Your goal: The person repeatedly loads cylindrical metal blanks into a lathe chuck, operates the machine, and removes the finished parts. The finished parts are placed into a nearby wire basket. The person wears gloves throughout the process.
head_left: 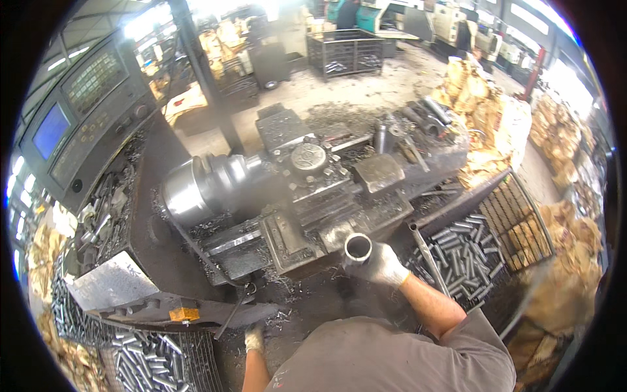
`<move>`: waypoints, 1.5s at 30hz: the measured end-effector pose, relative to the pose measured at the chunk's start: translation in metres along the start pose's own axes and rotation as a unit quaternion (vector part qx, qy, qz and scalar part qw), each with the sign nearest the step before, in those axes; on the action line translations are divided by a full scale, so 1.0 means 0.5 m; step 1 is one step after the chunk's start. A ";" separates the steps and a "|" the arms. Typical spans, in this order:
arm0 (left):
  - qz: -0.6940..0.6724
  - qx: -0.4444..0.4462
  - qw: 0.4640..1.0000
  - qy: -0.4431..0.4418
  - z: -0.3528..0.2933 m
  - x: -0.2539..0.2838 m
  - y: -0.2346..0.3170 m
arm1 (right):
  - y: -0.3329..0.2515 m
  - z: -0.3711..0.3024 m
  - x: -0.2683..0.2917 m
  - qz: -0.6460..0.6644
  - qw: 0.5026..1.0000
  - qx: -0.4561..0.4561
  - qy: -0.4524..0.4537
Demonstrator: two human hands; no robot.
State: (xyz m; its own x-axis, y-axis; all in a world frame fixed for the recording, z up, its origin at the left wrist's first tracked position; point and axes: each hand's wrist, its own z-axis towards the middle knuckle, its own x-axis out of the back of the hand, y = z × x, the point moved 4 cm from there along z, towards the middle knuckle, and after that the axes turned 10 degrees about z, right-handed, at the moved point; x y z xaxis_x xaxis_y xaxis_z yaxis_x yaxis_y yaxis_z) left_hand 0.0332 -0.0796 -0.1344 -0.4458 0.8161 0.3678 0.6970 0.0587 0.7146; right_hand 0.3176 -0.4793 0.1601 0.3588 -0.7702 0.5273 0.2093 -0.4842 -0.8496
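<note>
1. Right hand (381, 264), gloved, is wrapped closed around a short steel tube (358, 248). Grip sits on the tube's lower body, so the open end points up toward the camera and the bore is in plain sight.
2. I read that hold as deliberate: gripping low keeps the end clear for checking or for presenting it to the machine.
3. The tube sits just in front of the lathe carriage (313, 189), right of and below the chuck (196, 189), between the machine and the wire basket (483, 242) on the right.
4. That basket holds many similar tubes (464, 255), lying loose and close to the right hand. Placement looks like short reach to stock, as far as I can judge.
5. Left hand (253, 338), also gloved, hangs low near the bottom edge, below the machine's front. I can't tell how far it is open or whether it holds anything.
6. A second bin of tubes (147, 362) sits lower left, near that hand.
7. Tube look: bright grey metal, round, thin wall, dark hollow bore, clean rim at the visible end. Length mostly hidden by the glove.
8. Control panel (72, 117) with a blue screen sits far left, well apart from both hands.
9. Metal swarf (287, 281) litters the area below the carriage.
</note>
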 end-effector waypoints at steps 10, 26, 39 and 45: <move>-0.008 0.102 0.764 0.637 -0.095 0.296 0.091 | 0.013 0.212 0.065 -0.092 0.979 0.139 -0.116; -0.469 -0.133 0.837 0.248 -0.050 0.335 0.073 | -0.393 0.685 -0.007 -0.152 0.845 0.069 -0.507; -0.167 -0.087 0.933 0.308 -0.078 -0.035 0.273 | 0.042 1.152 0.304 -0.292 0.952 0.059 0.077; 0.128 -0.241 0.894 0.356 -0.181 0.084 0.708 | -0.224 0.904 0.042 -0.269 0.902 0.151 -0.300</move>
State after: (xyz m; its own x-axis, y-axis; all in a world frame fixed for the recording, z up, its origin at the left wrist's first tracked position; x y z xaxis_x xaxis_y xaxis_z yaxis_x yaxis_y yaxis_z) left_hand 0.2103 -0.0767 0.1880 -0.6703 0.1837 0.7190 0.5814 -0.4720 0.6627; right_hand 0.7127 -0.2538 0.2606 0.5403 -0.0490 0.8401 0.7065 -0.5160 -0.4844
